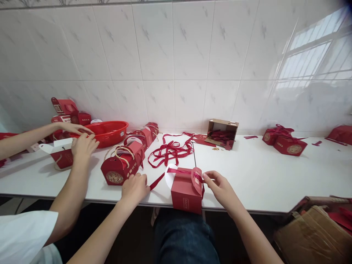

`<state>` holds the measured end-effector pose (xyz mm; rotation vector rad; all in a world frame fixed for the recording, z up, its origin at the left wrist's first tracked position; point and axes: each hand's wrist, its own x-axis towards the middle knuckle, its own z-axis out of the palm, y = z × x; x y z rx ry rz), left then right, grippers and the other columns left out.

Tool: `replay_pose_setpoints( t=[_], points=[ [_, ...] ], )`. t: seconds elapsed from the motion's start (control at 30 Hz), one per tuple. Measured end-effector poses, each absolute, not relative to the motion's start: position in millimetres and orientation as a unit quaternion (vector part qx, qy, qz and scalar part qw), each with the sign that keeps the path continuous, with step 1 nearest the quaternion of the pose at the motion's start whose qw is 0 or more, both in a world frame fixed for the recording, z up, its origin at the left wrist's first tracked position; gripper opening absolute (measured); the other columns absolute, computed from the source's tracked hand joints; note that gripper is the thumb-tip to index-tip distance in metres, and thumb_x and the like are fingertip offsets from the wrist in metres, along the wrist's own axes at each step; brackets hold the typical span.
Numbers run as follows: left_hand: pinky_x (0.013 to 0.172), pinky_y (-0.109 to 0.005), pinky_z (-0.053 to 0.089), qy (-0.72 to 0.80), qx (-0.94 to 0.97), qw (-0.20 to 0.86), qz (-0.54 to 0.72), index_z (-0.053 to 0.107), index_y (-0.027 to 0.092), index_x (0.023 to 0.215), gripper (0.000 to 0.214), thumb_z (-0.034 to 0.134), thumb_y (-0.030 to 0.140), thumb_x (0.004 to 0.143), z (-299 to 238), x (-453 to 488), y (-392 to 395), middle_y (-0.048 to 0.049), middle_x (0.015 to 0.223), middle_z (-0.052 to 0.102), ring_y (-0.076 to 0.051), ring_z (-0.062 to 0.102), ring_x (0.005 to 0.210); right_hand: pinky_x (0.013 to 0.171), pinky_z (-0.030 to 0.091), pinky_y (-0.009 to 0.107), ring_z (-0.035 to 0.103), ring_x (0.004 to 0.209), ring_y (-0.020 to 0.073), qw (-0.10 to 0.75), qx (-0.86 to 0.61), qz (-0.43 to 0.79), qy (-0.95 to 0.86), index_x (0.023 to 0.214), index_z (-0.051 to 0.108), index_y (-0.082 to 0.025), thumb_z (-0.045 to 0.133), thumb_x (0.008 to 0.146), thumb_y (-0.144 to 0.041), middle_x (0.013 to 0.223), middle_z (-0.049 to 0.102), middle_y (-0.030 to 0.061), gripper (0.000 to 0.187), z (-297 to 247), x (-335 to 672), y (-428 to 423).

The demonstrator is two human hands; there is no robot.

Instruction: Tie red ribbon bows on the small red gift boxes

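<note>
Left hand (136,188), curled, pinching the dark red ribbon (157,181). Probably soft, light and a bit slippery, so best to grab near the end. Next, between both hands at the front edge of the white table (253,179): the red gift box (187,192). Likely light, stiffish card, easy to crease, so hold by the side walls, not the flaps (170,178). Looks pretty neat tbh: plain red, pale print up front, rounded ends, one with a white inside, ribbon across the top. Right hand (221,187) at the box's right edge, thumb and finger close together; can't tell if pinching ribbon.
</note>
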<state>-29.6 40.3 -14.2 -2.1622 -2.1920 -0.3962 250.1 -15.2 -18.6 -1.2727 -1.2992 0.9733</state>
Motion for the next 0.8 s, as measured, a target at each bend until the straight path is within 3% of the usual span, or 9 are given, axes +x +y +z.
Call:
replay_pose_setpoints(
  t=[0.07, 0.1, 0.23, 0.33, 0.43, 0.57, 0.67, 0.8],
  points=[
    [0.080, -0.039, 0.039, -0.667, -0.715, 0.028, -0.206, 0.062, 0.020, 0.077, 0.013, 0.055, 0.027, 0.069, -6.4, -22.7, 39.8, -0.0118, 0.092, 0.063, -0.031, 0.054, 0.095, 0.072, 0.047, 0.031, 0.061, 0.082, 0.0195, 0.509, -0.533, 0.394, -0.549, 0.089, 0.057, -0.017, 0.056, 0.076, -0.057, 0.097, 0.063, 0.0088, 0.041, -20.4, 246.0, -14.7],
    [0.084, -0.039, 0.038, -0.636, -0.727, -0.016, -0.259, 0.061, 0.020, 0.081, 0.015, 0.052, 0.030, 0.073, -2.7, -17.6, 39.9, -0.0106, 0.095, 0.062, -0.030, 0.054, 0.097, 0.069, 0.047, 0.031, 0.061, 0.079, 0.0187, 0.509, -0.539, 0.387, -0.548, 0.089, 0.057, -0.017, 0.056, 0.076, -0.057, 0.096, 0.063, 0.0085, 0.042, -21.6, 244.7, -14.1],
    [0.087, -0.031, 0.040, -0.491, -0.679, -0.349, -0.421, 0.059, 0.021, 0.084, 0.027, 0.047, 0.045, 0.080, 7.7, 8.9, 38.5, -0.0050, 0.095, 0.063, -0.022, 0.055, 0.096, 0.056, 0.043, 0.029, 0.053, 0.058, 0.0138, 0.518, -0.545, 0.383, -0.536, 0.089, 0.053, -0.018, 0.058, 0.073, -0.060, 0.075, 0.059, 0.0025, 0.046, -26.1, 242.1, -11.6],
    [0.079, -0.026, 0.043, -0.430, -0.623, -0.473, -0.451, 0.057, 0.020, 0.080, 0.024, 0.053, 0.044, 0.079, 11.3, 27.2, 33.0, -0.0014, 0.085, 0.060, -0.017, 0.056, 0.084, 0.053, 0.039, 0.026, 0.048, 0.056, 0.0132, 0.540, -0.512, 0.403, -0.532, 0.082, 0.052, -0.018, 0.058, 0.071, -0.063, 0.063, 0.052, -0.0014, 0.046, -24.9, 239.8, -12.2],
    [0.061, -0.022, 0.041, -0.413, -0.620, -0.503, -0.437, 0.051, 0.019, 0.074, 0.024, 0.057, 0.042, 0.076, 14.3, 39.9, 25.3, 0.0028, 0.070, 0.051, -0.011, 0.049, 0.063, 0.057, 0.038, 0.026, 0.046, 0.060, 0.0131, 0.547, -0.500, 0.385, -0.550, 0.068, 0.050, -0.019, 0.057, 0.073, -0.061, 0.064, 0.051, -0.0001, 0.044, -21.0, 237.1, -14.2],
    [0.042, -0.018, 0.026, -0.435, -0.629, -0.500, -0.408, 0.047, 0.020, 0.072, 0.028, 0.058, 0.046, 0.074, 19.2, 48.3, 17.2, 0.0064, 0.059, 0.041, -0.007, 0.033, 0.046, 0.054, 0.037, 0.025, 0.045, 0.058, 0.0125, 0.539, -0.491, 0.391, -0.562, 0.062, 0.044, -0.020, 0.055, 0.075, -0.061, 0.061, 0.048, -0.0012, 0.045, -19.2, 236.4, -15.2],
    [0.041, -0.019, 0.024, -0.448, -0.647, -0.460, -0.411, 0.049, 0.019, 0.070, 0.032, 0.059, 0.049, 0.073, 21.5, 49.3, 16.4, 0.0055, 0.059, 0.043, -0.007, 0.032, 0.046, 0.046, 0.032, 0.024, 0.039, 0.049, 0.0102, 0.537, -0.484, 0.428, -0.543, 0.065, 0.042, -0.021, 0.054, 0.074, -0.064, 0.058, 0.043, -0.0044, 0.046, -20.2, 237.9, -15.0],
    [0.051, -0.021, 0.036, -0.451, -0.666, -0.428, -0.413, 0.054, 0.018, 0.069, 0.032, 0.063, 0.049, 0.069, 19.6, 46.5, 21.1, 0.0026, 0.063, 0.051, -0.010, 0.044, 0.056, 0.042, 0.023, 0.022, 0.029, 0.045, 0.0079, 0.543, -0.481, 0.435, -0.533, 0.066, 0.042, -0.021, 0.056, 0.072, -0.064, 0.053, 0.038, -0.0068, 0.046, -20.0, 239.5, -14.9]
  ],
)
